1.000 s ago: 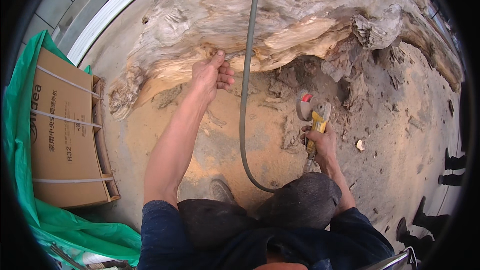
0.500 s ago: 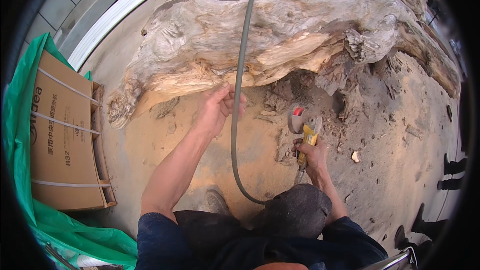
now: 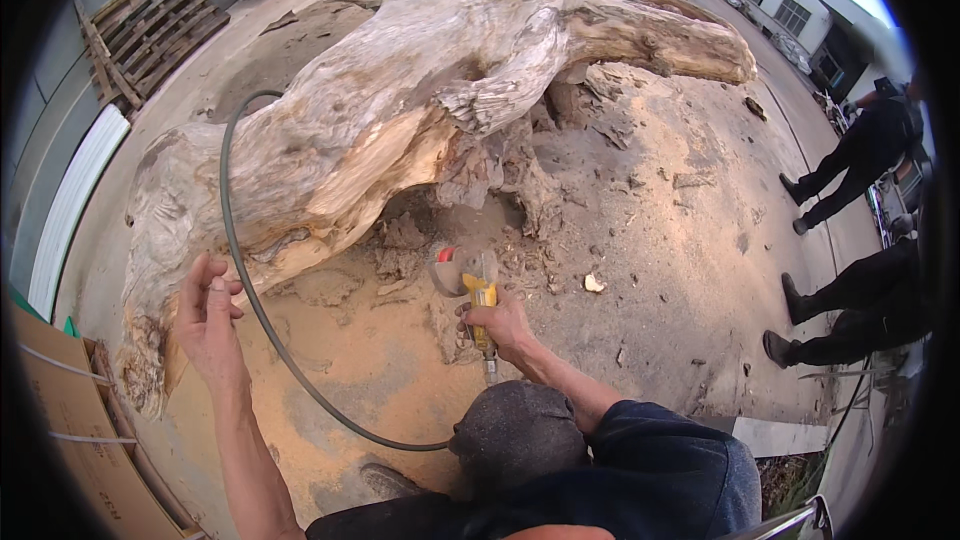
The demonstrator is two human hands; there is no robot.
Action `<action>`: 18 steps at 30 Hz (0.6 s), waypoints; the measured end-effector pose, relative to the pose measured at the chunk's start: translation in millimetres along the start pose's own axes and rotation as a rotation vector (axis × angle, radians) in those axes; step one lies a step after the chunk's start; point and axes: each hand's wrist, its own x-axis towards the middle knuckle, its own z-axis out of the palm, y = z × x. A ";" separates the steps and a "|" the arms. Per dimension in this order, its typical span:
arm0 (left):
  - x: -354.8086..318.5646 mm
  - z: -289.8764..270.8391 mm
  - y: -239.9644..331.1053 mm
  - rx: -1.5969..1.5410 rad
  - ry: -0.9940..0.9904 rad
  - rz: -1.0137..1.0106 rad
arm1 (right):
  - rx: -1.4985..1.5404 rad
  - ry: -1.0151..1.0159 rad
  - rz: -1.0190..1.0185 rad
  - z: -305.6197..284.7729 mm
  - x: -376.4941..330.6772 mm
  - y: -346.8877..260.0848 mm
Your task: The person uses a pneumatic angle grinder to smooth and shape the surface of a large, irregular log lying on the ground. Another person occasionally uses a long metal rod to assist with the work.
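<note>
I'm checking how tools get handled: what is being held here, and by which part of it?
The right grip holds the grinder by its yellow body. The left grip is open and holds nothing.

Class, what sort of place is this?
Probably an outdoor work yard: a large weathered trunk fills the upper middle, with wooden pallets at upper left and a windowed building at upper right.

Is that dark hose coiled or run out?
Run out, as far as it shows: the hose makes one open curve from the log past the left hand to the right knee.
</note>
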 end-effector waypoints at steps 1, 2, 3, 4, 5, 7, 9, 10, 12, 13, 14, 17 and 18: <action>-2.0 3.7 11.5 0.068 -0.007 0.154 | -0.014 0.006 0.008 -4.9 2.1 0.4; -4.2 4.4 24.0 0.145 -0.005 0.306 | -0.026 0.002 0.024 -7.3 3.3 4.1; -9.8 9.1 40.5 0.037 -0.132 0.338 | -0.044 -0.009 0.037 -7.8 4.6 4.1; -21.3 19.2 59.2 -0.073 -0.260 0.364 | -0.038 0.000 0.050 -8.5 2.7 3.7; -31.5 30.8 76.8 -0.194 -0.385 0.388 | -0.039 0.015 0.059 -10.5 -0.5 -0.3; -46.3 51.4 114.0 -0.454 -0.672 0.235 | -0.037 0.056 0.013 -6.1 -16.6 -15.3; -58.7 70.1 147.2 -0.609 -0.884 -0.011 | -0.068 0.082 -0.012 -1.4 -32.0 -35.9; -60.5 78.5 167.8 -0.634 -1.004 -0.105 | -0.087 0.099 -0.018 -2.4 -35.1 -40.9; -71.8 89.1 194.9 -0.809 -1.218 -0.218 | 0.038 0.052 -0.081 -16.7 -7.7 5.0; -78.5 95.7 195.7 -0.927 -1.288 -0.264 | -0.092 0.031 -0.087 -0.4 0.1 1.6; -83.8 96.7 201.6 -1.056 -1.336 -0.327 | -0.251 0.064 -0.111 1.7 -5.4 -13.3; -101.2 110.9 206.6 -1.252 -1.419 -0.571 | -0.058 0.060 -0.019 -8.8 -15.5 -19.5; -104.9 113.2 208.6 -1.256 -1.427 -0.611 | -0.058 0.059 -0.011 -13.5 -18.1 -22.6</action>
